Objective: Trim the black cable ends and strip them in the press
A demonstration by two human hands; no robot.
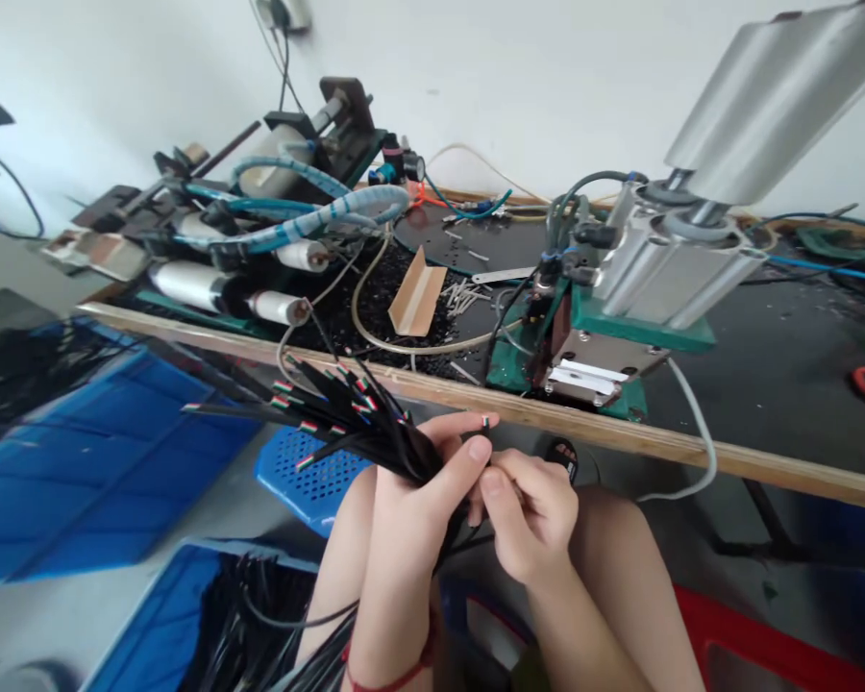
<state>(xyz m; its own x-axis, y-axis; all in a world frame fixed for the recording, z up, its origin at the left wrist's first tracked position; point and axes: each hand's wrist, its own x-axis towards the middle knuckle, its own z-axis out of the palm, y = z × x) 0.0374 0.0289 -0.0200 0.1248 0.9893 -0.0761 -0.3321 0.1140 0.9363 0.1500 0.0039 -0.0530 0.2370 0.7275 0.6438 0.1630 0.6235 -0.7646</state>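
A bundle of black cables (396, 437) lies in my left hand (432, 481), which is closed round it. Their ends fan out to the upper left and show short red, white, green and blue wire tips. One cable end (485, 423) sticks up apart from the bundle, between my two hands. My right hand (530, 500) touches the left one, its thumb and forefinger pinched together on that single cable just below its tip. The fingers partly hide where the cable runs.
Ahead stands a workbench with a wooden edge (764, 466). It carries a pneumatic machine (620, 279) at right, another machine (223, 231) at left, and a folded cardboard piece (418, 293). Blue crates (151, 625) with black cables, a blue stool (295, 471) and a red stool (750, 634) are below.
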